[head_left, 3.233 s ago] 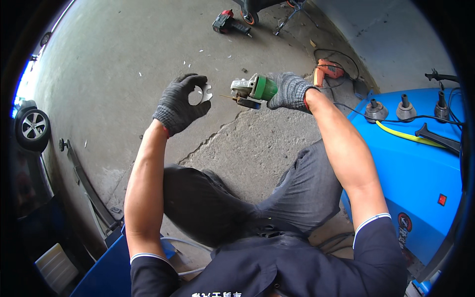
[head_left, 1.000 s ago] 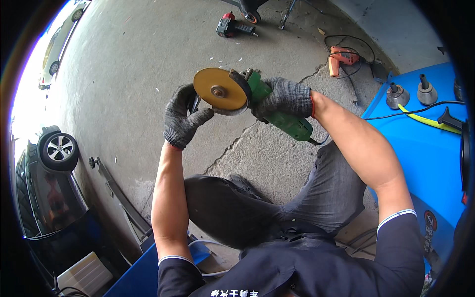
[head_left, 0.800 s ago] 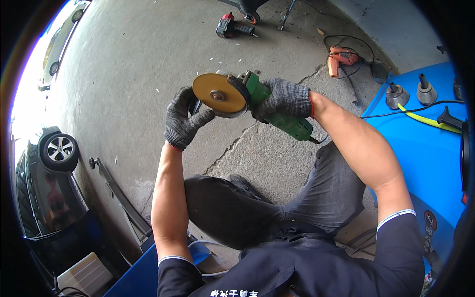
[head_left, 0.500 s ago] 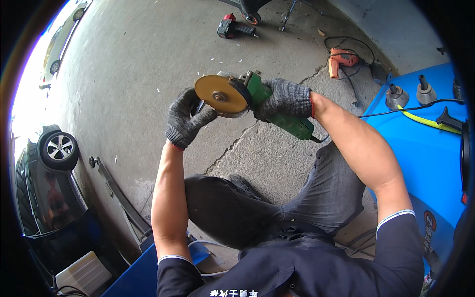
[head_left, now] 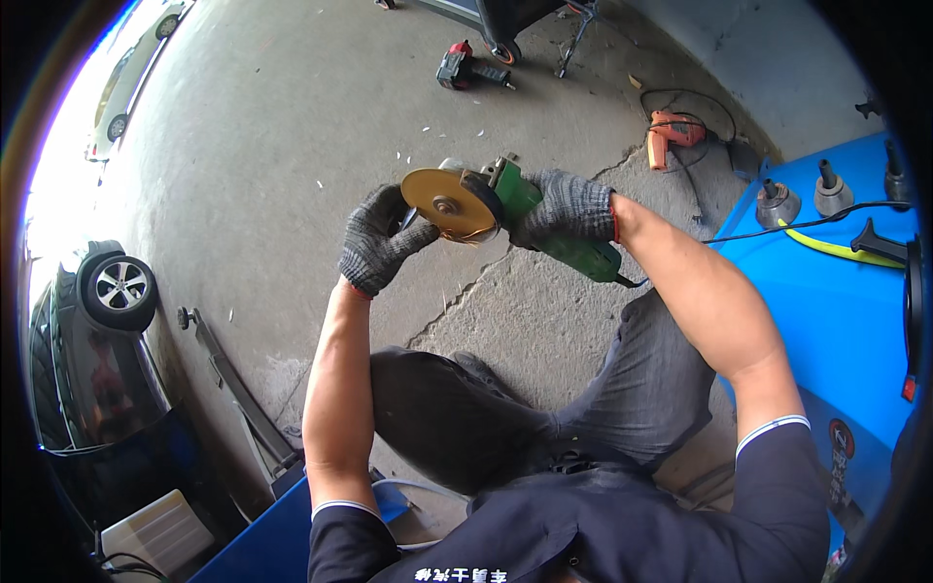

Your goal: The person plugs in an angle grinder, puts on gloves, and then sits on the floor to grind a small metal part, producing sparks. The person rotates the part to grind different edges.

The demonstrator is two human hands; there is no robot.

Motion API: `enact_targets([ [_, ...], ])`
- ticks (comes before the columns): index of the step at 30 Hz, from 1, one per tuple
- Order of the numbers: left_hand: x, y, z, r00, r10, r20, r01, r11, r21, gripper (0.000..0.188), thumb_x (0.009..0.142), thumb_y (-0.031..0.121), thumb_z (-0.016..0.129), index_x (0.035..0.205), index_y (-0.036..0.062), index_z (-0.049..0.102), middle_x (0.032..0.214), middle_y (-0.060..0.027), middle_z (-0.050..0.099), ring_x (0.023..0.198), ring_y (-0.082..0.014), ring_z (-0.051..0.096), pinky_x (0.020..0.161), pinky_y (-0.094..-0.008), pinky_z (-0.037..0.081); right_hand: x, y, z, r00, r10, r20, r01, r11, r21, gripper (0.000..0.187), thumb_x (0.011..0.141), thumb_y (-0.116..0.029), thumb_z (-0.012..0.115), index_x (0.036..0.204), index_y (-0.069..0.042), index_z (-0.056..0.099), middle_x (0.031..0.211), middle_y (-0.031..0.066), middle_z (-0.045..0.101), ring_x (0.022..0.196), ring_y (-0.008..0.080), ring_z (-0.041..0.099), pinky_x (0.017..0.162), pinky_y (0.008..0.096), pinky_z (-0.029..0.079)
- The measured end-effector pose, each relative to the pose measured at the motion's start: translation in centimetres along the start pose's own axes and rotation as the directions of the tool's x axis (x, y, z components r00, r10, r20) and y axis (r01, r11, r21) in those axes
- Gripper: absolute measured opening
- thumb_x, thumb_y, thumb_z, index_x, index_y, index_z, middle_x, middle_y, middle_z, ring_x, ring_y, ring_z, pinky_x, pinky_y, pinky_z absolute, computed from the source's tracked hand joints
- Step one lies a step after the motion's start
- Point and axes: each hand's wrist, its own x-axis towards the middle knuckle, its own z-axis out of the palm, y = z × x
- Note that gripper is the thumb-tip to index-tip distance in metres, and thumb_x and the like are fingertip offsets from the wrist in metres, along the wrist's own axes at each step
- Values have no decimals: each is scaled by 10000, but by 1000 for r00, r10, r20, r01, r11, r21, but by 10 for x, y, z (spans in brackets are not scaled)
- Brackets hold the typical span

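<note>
A green angle grinder (head_left: 518, 195) is gripped in my gloved right hand (head_left: 573, 207), which wraps round its body from the right. Its round gold-coloured disc (head_left: 428, 193) faces up towards me. My left hand (head_left: 374, 245), in a matching grey knitted glove, pinches a small shiny metal piece (head_left: 407, 220) at the disc's left edge. The glove hides most of that piece, so its kind cannot be made out. Thin orange sparks (head_left: 467, 236) show along the disc's lower edge, close to my left thumb.
On the concrete floor lie a red-and-black cordless power tool (head_left: 470, 70) and an orange corded drill (head_left: 673, 134). A blue machine (head_left: 777, 291) with metal cones stands at my right. To the left are a dark car (head_left: 92, 379) and a long metal bar (head_left: 233, 389).
Orange sparks now show at the disc's lower edge. Both hands and the grinder appear slightly farther right and lower, and the view has shifted a little. Both grips look the same.
</note>
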Motion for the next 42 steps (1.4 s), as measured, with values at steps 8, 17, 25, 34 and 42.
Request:
enact_targets([
  [8,-4,-5,-35,985,-114,-133,56,924,-378,530,948,383,714,1288,-18,648,1098,-117,701,967,-193,655,809,-343,549,2,12,-5,1000,-10,9,9,996,83,486,696,-252,885,1090,-20,722,883,91,750,769,189,715,706,355,595],
  [17,-17,14,-41,990,143,5,-36,283,-958,1030,823,872,556,1330,-25,571,1169,-150,613,917,-260,551,629,-306,489,2,14,-5,999,25,-28,-10,888,460,397,780,-128,830,1117,-10,656,901,91,710,763,219,714,737,383,608],
  [25,-22,19,-40,998,-12,-56,-50,283,-958,1002,851,866,518,1337,-10,540,1137,-146,606,905,-266,564,603,-309,497,7,18,-3,998,39,-57,-10,901,434,337,835,-145,823,1102,-35,651,892,83,708,743,221,709,704,387,600],
  [34,-10,-3,-35,997,-82,-3,39,508,-861,944,933,814,447,1402,-3,520,1092,-149,669,861,-237,632,596,-312,509,3,16,0,1000,11,18,-19,844,536,349,839,-115,798,1138,-17,645,945,97,714,781,232,720,741,394,612],
  [42,1,-9,-18,989,-91,-118,48,945,-324,644,1067,568,462,1428,38,525,1016,-123,683,792,-165,647,535,-266,499,7,8,10,991,48,124,-101,879,467,381,807,-107,803,1126,23,641,941,120,714,778,231,723,738,387,626],
])
